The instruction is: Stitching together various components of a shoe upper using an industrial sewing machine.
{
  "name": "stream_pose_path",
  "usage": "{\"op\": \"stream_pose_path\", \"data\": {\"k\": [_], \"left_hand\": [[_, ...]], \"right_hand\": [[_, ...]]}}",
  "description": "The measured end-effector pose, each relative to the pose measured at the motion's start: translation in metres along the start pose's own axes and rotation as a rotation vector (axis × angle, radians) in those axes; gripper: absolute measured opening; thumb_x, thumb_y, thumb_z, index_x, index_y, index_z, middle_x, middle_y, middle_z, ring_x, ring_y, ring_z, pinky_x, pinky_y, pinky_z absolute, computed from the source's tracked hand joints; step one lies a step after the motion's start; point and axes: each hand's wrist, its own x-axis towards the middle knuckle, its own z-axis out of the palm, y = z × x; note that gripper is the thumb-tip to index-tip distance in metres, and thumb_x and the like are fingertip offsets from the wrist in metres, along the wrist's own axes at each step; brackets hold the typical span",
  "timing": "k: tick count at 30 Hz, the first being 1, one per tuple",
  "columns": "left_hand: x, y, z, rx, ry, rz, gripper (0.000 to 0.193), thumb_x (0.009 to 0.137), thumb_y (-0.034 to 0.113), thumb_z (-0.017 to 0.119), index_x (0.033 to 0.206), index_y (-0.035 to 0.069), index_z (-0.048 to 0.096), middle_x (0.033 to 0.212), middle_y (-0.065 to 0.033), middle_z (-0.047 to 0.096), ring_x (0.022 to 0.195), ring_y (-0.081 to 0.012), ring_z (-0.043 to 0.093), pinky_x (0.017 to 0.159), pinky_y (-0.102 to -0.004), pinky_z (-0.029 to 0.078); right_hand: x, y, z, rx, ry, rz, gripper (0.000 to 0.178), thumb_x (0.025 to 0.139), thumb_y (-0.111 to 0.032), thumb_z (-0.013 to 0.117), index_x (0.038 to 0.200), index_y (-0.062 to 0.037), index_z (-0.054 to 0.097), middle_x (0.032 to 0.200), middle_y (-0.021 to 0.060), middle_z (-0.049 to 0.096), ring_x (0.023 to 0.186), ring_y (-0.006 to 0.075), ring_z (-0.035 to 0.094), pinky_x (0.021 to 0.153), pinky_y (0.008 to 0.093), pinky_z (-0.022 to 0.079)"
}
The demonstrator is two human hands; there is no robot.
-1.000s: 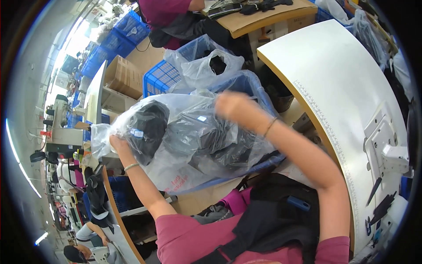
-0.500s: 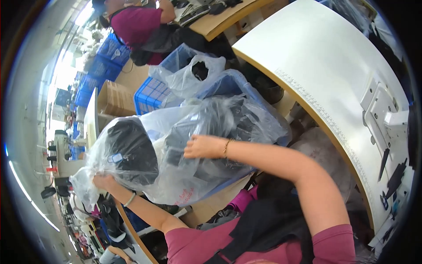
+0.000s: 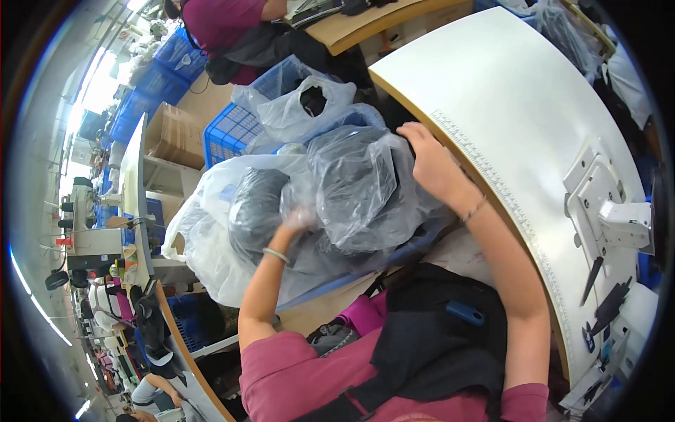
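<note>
A large clear plastic bag [image 3: 211, 232] is spread over a blue crate. Dark bundles show through the plastic: a larger grey-black one [image 3: 351, 186] on the right and a smaller one [image 3: 259, 207] on the left. My left hand [image 3: 301, 218] is among the plastic between the two bundles; motion blurs its fingers and I cannot make out its grip. At the right side of the larger bundle, my right hand [image 3: 437, 167] has its fingers stretched out against the plastic, close to the table edge.
A white table [image 3: 506, 84] with a ruler strip curves along my right, bearing a white machine part [image 3: 622, 218] and dark tools. Ahead stands a blue basket [image 3: 228, 133] beside a cardboard box [image 3: 174, 137]. A co-worker in a maroon shirt [image 3: 221, 21] is beyond.
My left hand has left the bag's far-left end and moved right to between the bundles. My right hand has moved right and away from me. The larger bundle now sits rounded on the right.
</note>
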Motion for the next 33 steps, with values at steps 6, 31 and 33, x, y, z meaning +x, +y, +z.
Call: {"op": "stream_pose_path", "data": {"k": [6, 31, 33], "left_hand": [[-0.007, 0.138, -0.114, 0.436, -0.203, -0.426, 0.031, 0.075, 0.019, 0.06, 0.099, 0.001, 0.061, 0.096, -0.0151, 0.06, 0.09, -0.0292, 0.058, 0.081, -0.0381, 0.046], [0.017, 0.192, -0.148, -0.705, 0.959, -0.157, 0.026, 0.089, 0.005, 0.055, 0.114, 0.001, 0.049, 0.047, 0.0017, 0.046, 0.038, -0.0027, 0.04, 0.038, -0.0195, 0.028], [0.014, 0.187, -0.146, -0.737, 0.932, -0.158, 0.027, 0.089, 0.005, 0.054, 0.115, 0.001, 0.048, 0.047, 0.0009, 0.048, 0.037, -0.0039, 0.044, 0.037, -0.02, 0.03]], "right_hand": [[-0.056, -0.02, -0.014, 0.036, -0.077, -0.298, 0.017, 0.067, 0.007, 0.052, 0.08, -0.0024, 0.055, 0.081, 0.0119, 0.056, 0.078, 0.0301, 0.057, 0.076, 0.035, 0.048], [0.002, 0.006, 0.064, -0.384, -0.529, -0.157, 0.089, 0.059, -0.018, 0.076, 0.134, 0.0035, 0.033, 0.126, 0.0166, 0.048, 0.116, 0.0287, 0.046, 0.101, 0.0382, 0.033], [-0.004, 0.009, 0.07, -0.367, -0.44, -0.195, 0.083, 0.058, -0.015, 0.076, 0.129, 0.0034, 0.038, 0.121, 0.0167, 0.05, 0.113, 0.0288, 0.048, 0.098, 0.0383, 0.036]]}}
